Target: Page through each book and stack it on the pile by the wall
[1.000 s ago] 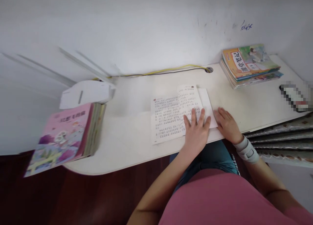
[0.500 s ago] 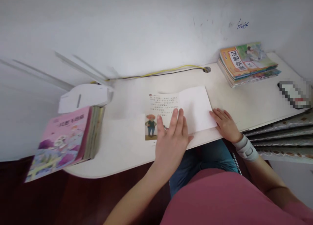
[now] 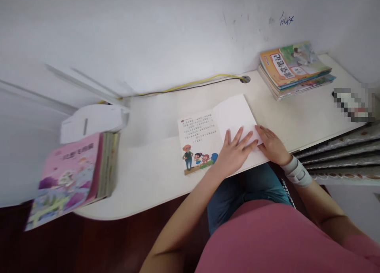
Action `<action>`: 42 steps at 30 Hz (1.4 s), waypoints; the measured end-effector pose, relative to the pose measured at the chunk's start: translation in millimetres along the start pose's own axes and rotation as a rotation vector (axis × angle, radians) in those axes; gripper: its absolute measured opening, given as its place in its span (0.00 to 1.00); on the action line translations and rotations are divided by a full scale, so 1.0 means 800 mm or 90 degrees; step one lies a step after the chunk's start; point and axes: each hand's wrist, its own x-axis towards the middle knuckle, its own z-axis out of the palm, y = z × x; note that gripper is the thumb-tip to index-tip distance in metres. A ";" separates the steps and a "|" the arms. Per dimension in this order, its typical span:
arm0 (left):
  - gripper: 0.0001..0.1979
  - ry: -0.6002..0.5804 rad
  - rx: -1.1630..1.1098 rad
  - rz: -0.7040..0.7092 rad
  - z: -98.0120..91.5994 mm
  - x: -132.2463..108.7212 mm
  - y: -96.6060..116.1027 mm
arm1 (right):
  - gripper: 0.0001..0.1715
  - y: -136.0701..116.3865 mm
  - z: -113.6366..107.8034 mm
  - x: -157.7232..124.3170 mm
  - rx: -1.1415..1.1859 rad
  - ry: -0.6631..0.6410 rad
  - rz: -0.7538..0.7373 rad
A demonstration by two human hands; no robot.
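An open thin booklet lies on the white desk in front of me. Its left page shows text and a cartoon picture of small figures; the right page is blank white. My left hand lies flat on the blank right page with fingers stretched out. My right hand, a grey band on its wrist, rests with fingers extended on the booklet's right edge, touching the left hand's fingertips.
A stack of books with a pink cover overhangs the desk's left end, a white device behind it. Another book stack sits at the back right. A yellow cable runs along the wall. A blurred dark object lies at far right.
A page was turned to the left: the text spread gave way to a picture page and a blank page. My left hand swept left, then came back onto the right page.
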 end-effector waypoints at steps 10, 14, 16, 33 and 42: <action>0.26 -0.103 -0.032 -0.056 -0.011 -0.037 -0.018 | 0.25 -0.001 -0.010 -0.002 -0.038 0.066 0.048; 0.24 -0.079 -0.045 -0.135 -0.017 -0.016 -0.007 | 0.22 -0.013 -0.011 0.007 -0.081 0.069 0.086; 0.26 -0.054 -0.038 -0.200 -0.015 0.004 0.000 | 0.22 -0.019 -0.007 0.014 -0.106 0.074 0.116; 0.30 -0.144 -0.029 -0.233 0.008 0.037 0.009 | 0.23 0.001 0.008 0.012 0.026 0.133 0.114; 0.29 -0.145 -0.048 -0.235 0.003 0.041 0.016 | 0.23 0.002 0.008 0.012 0.029 0.158 0.109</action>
